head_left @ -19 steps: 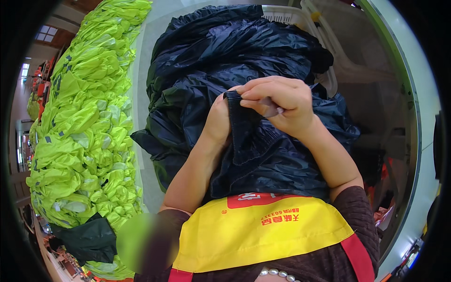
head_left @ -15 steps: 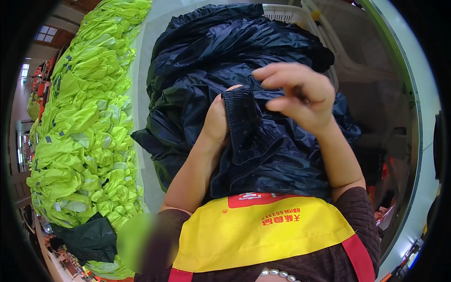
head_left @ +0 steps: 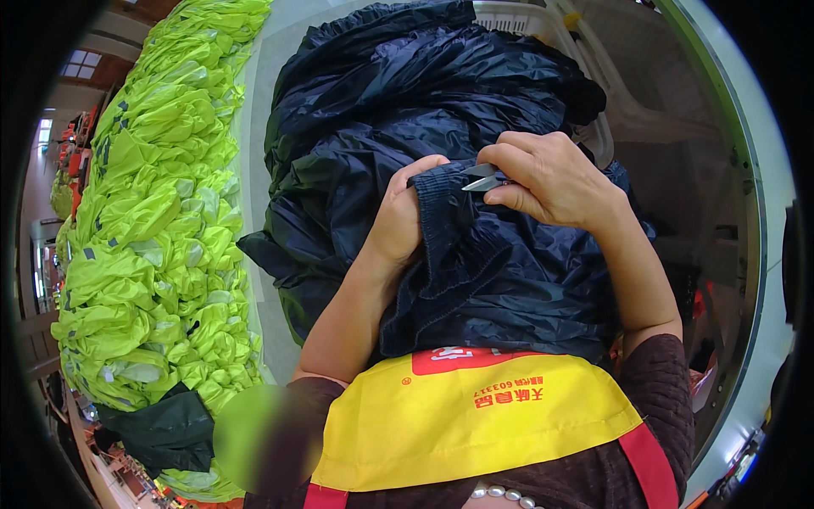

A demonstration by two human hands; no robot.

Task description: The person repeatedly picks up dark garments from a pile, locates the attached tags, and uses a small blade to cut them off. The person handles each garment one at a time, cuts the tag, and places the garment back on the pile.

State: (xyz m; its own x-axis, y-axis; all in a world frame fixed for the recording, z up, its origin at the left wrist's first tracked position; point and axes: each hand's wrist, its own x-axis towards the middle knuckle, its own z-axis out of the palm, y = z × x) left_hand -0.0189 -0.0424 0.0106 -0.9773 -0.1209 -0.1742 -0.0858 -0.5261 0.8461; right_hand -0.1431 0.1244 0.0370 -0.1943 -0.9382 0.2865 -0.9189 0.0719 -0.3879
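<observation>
A dark navy garment with a ribbed band (head_left: 437,204) lies in front of me, and my left hand (head_left: 398,212) is closed on the band's upper left edge. In my right hand (head_left: 547,178) is a small pair of metal thread snips (head_left: 485,178), its two blades parted and pointing left over the ribbed band. Below the hands the band folds over on itself. Under and beyond it spreads a large heap of shiny dark navy garments (head_left: 365,144).
Bright yellow-green garments (head_left: 153,229) are piled high along the left side. A black cloth (head_left: 165,428) lies at that pile's near end. A white plastic crate (head_left: 517,21) shows behind the dark heap. A pale metal edge (head_left: 759,170) curves along the right.
My right hand has come down and inward toward the ribbed band, and the snips' blades now show clearly. My left hand has shifted slightly right, still gripping the band.
</observation>
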